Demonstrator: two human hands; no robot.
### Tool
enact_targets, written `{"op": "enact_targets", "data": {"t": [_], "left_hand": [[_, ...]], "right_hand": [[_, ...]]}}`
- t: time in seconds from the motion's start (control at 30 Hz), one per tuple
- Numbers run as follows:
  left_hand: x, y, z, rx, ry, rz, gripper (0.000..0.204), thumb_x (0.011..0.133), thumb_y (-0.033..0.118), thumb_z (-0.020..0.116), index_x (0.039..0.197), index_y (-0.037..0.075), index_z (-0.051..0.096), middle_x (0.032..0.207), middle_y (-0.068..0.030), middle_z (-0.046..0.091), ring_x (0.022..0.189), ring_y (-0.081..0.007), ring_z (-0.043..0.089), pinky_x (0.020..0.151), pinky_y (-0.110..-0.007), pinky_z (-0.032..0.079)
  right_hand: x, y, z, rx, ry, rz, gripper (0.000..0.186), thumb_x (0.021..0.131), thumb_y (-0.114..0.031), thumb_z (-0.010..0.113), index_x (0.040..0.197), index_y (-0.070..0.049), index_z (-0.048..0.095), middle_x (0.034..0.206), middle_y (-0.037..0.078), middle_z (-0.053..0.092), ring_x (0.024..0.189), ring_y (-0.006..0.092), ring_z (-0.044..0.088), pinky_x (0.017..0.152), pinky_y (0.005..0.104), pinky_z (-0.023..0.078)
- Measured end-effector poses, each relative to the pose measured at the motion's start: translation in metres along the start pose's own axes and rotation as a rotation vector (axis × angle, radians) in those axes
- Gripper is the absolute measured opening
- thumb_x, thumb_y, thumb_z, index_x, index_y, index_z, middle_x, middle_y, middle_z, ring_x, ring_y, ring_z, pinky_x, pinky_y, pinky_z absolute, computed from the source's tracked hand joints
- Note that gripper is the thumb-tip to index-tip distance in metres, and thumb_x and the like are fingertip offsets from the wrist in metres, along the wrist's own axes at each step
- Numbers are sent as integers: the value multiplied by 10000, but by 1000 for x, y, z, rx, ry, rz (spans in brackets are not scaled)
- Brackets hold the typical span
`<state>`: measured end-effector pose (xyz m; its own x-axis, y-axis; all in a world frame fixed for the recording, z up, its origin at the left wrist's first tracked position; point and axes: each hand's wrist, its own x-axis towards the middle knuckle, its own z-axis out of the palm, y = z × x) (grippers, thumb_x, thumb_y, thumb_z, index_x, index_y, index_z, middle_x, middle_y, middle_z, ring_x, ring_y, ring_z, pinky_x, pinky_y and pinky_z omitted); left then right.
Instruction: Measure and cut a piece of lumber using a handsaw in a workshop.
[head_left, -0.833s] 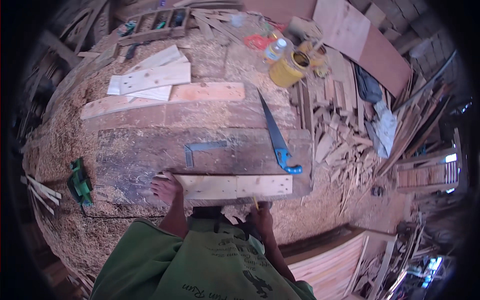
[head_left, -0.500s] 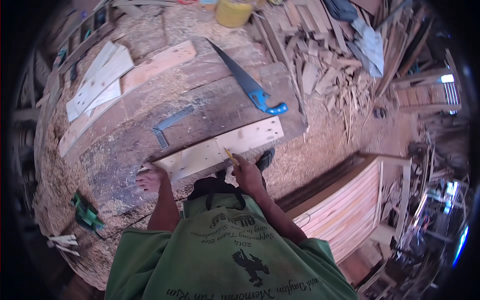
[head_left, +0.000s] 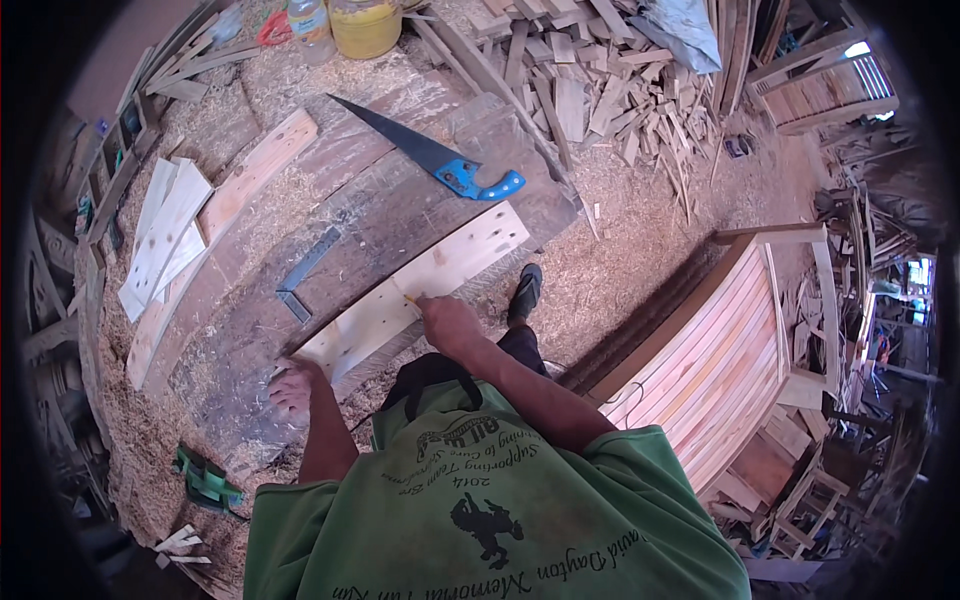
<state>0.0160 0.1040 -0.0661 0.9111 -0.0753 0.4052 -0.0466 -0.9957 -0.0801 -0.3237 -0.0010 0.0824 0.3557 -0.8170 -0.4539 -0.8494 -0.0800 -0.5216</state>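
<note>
Beyond the board [head_left: 435,274], my right hand [head_left: 450,325] has a passage over the bench [head_left: 368,240] between square [head_left: 306,272] and saw [head_left: 430,158], though the saw's handle, just beside the board's right end, narrows it there, while the square lies flat ahead of my left hand [head_left: 293,387] and the green tool [head_left: 207,484] bounds its near-left side.

A yellow bucket [head_left: 366,33] beside a clear bottle [head_left: 311,30], heaped wood offcuts [head_left: 570,106], a slatted wooden panel [head_left: 712,350]

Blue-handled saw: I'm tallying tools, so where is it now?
In the head view's upper middle, the blue-handled saw lies on the workbench just beyond the pale board, its handle near the board's right end.
</note>
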Motion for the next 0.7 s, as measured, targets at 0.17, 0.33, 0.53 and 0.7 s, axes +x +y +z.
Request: {"op": "enact_targets", "data": {"t": [0.17,0.33,0.53,0.7], "left_hand": [[1,4,5,-24,-24,-13,760,995,787,520,1163,49,592,1150,-137,611,1097,-339,634,872,-556,516],[6,6,-9,-62,-151,-14,800,989,785,543,1249,31,603,1209,-164,609,1157,-359,626,928,-584,512],[-7,0,-82,-556,-279,720,963,912,582,809,1638,62,447,1549,-258,505,1470,-457,483,1230,-658,347],[6,-4,-120,-462,-534,1551,1145,801,494,948,1736,174,370,1713,-210,417,1590,-438,391,1324,-647,263]], "right_hand": [[4,2,-28,-170,-159,-84,350,964,-75,625,1290,-90,752,1133,220,791,1079,433,771,958,565,616],[-15,29,-35,-2,9,-47,331,963,-82,641,1271,-88,766,1100,249,785,1064,455,759,961,573,599],[-74,90,-23,187,129,38,325,1024,-137,632,1318,-62,747,1095,281,779,1033,489,750,934,566,596],[-124,133,-13,201,223,106,335,1027,-137,632,1332,-52,743,1086,286,781,1035,482,758,925,553,601]]}}
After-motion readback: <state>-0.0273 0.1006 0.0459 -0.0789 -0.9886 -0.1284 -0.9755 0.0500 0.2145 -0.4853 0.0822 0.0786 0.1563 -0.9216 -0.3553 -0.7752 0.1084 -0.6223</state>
